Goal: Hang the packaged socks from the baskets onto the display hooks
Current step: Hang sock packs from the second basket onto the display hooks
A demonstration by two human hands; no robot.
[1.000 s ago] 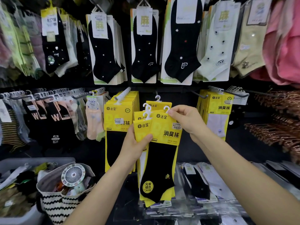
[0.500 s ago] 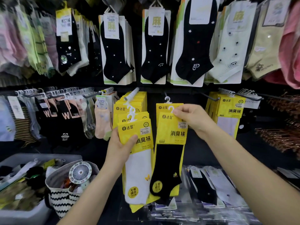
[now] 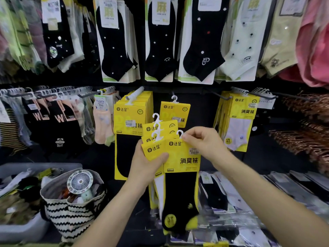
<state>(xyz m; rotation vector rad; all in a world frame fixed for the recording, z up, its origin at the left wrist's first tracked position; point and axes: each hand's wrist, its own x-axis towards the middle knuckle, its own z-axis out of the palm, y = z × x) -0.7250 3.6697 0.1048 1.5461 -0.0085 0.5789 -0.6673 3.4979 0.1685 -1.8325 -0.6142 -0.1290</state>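
My left hand [image 3: 147,163] grips a fanned stack of yellow sock packs [image 3: 154,139] with white plastic hangers, held in front of the display wall. My right hand [image 3: 204,141] pinches the top corner of a front pack with black socks [image 3: 181,175], just beside its white hanger. Behind them a single yellow pack [image 3: 175,111] hangs on a centre display hook. A full row of the same yellow packs [image 3: 131,114] hangs on the hook to the left, another row [image 3: 240,111] to the right.
A grey bin [image 3: 21,227] of loose socks and a striped woven bag [image 3: 71,211] with a small fan sit at lower left. Flat packaged socks [image 3: 231,202] lie on the shelf at lower right. Black and pale socks hang above; copper hangers [image 3: 302,136] jut out at right.
The black-sock pack has come back down from the centre hook and now overlaps the stack in my left hand. Both hands sit lower and closer together than half a second ago.
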